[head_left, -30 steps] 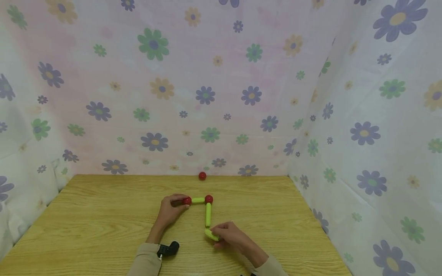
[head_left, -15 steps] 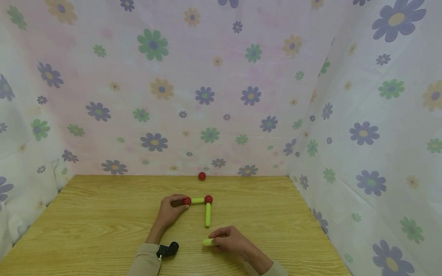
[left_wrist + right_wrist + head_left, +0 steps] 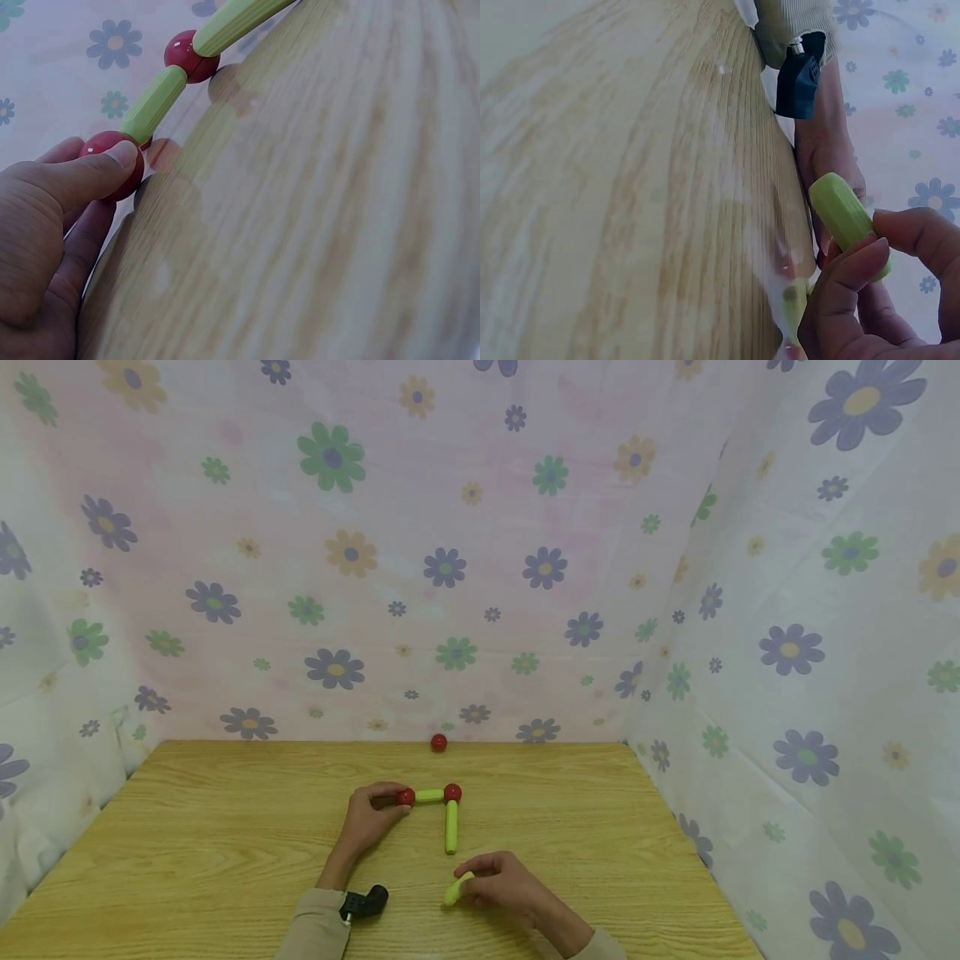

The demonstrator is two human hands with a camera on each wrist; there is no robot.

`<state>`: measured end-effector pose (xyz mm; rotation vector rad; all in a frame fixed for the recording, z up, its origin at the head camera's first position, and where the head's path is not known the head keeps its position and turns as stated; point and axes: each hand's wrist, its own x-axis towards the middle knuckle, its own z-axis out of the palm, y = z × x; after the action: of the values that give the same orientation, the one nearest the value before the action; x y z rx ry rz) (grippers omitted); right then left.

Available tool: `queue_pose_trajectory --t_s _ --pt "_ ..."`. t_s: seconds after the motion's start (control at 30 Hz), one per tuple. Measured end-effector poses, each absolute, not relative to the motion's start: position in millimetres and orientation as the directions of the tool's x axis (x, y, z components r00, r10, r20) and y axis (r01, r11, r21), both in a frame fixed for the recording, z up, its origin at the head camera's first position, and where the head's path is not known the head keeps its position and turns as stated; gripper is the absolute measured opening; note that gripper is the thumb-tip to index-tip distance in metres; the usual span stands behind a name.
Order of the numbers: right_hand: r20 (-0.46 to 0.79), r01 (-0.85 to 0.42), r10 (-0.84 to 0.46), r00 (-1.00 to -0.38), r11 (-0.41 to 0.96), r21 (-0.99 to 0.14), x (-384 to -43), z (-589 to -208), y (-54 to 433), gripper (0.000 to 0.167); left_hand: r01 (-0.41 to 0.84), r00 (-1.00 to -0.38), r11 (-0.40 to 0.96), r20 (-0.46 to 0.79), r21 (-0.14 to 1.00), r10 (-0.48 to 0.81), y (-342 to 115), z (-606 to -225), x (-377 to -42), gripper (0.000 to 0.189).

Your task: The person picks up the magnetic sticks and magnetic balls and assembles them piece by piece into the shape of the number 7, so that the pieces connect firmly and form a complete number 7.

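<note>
My left hand (image 3: 367, 818) pinches a glossy red ball (image 3: 406, 797) between thumb and fingers; the left wrist view shows the thumb lying across this ball (image 3: 130, 178). A short yellow-green rod (image 3: 430, 796) links it to a second red ball (image 3: 453, 793). From that corner ball a longer yellow-green rod (image 3: 452, 828) runs toward me, its near end free. Just below that end, my right hand (image 3: 504, 887) pinches another yellow-green rod (image 3: 456, 891), held slanted. In the right wrist view, this rod (image 3: 840, 210) sticks out past the thumb and fingertips.
One loose red ball (image 3: 438, 743) lies at the table's far edge, by the flowered cloth (image 3: 480, 610) that hangs behind and at both sides. A black wrist camera (image 3: 366, 903) juts from the left sleeve over the wooden table (image 3: 225, 843).
My right hand has drawn its rod back from the free end of the longer rod and turned it to a different slant. The left hand keeps its place on the ball.
</note>
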<state>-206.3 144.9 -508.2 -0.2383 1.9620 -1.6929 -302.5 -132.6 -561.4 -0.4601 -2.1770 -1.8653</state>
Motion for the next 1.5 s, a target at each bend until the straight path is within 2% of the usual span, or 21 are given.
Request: queue_pose_trajectory --t_s 0.2,0.47,0.8,1.13,1.5 --pt "-0.254 0.193 -0.479 -0.841 0.173 -0.966 -206.7 -511.4 144.0 0.032 0.39 -0.92 0.129 0.382 0.912 0.086 -132.7 -560.8 -301.1 0.032" --pt "-0.244 0.197 -0.536 -0.808 0.144 -0.97 -204.0 -510.9 140.4 0.04 0.378 -0.925 0.113 0.37 0.919 0.088 -131.8 -559.0 -300.6 0.032" --pt "-0.233 0.242 -0.578 -0.782 0.063 -0.968 -200.8 -510.1 139.0 0.041 0.39 -0.92 0.13 0.381 0.911 0.095 -131.6 -558.3 -300.1 0.031" --pt "-0.281 0.264 -0.495 -0.822 0.105 -0.959 -197.9 -505.1 137.1 0.041 0.397 -0.917 0.136 0.388 0.908 0.09 -131.9 -558.7 -300.4 0.03" --pt "-0.344 0.309 -0.378 -0.86 0.151 -0.939 -197.8 -511.5 134.8 0.028 0.373 -0.928 0.138 0.365 0.918 0.081 -130.8 -555.4 -299.2 0.028"
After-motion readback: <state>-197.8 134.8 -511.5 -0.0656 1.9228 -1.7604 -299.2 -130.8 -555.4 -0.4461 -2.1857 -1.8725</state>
